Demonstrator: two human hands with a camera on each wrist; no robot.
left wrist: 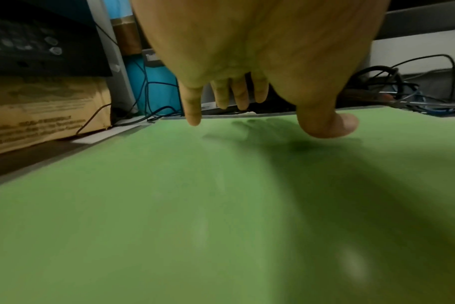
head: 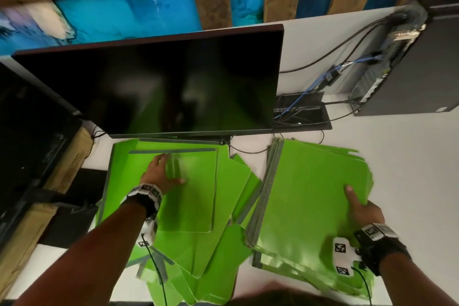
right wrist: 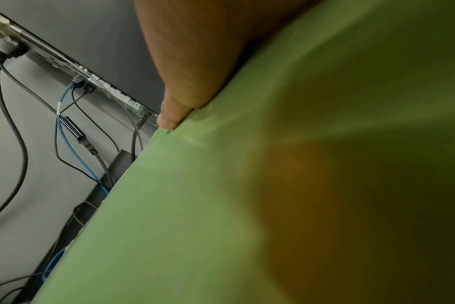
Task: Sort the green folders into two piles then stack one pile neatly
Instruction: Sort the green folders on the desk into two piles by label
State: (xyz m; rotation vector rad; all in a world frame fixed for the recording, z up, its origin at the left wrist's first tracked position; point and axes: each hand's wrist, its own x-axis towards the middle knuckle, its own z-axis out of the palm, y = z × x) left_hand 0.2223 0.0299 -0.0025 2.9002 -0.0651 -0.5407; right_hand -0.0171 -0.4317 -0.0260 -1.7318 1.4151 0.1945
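Observation:
Two heaps of green folders lie on the white desk (head: 412,171). The left heap (head: 198,206) is loose and fanned out; over its top folder (left wrist: 169,205) my left hand (head: 171,171) is spread with straight fingers (left wrist: 191,111), the thumb touching the sheet. The right pile (head: 310,194) is more even, with grey spines along its left side. My right hand (head: 357,206) grips that pile at its right edge: the thumb (right wrist: 173,117) lies on top of the green cover (right wrist: 208,205), and the other fingers are hidden under the edge.
A dark monitor (head: 154,87) stands just behind the left heap. A black computer tower (head: 422,69) with trailing cables (head: 310,107) sits at the back right. A cardboard box (head: 69,166) and black equipment (head: 29,131) border the desk's left side.

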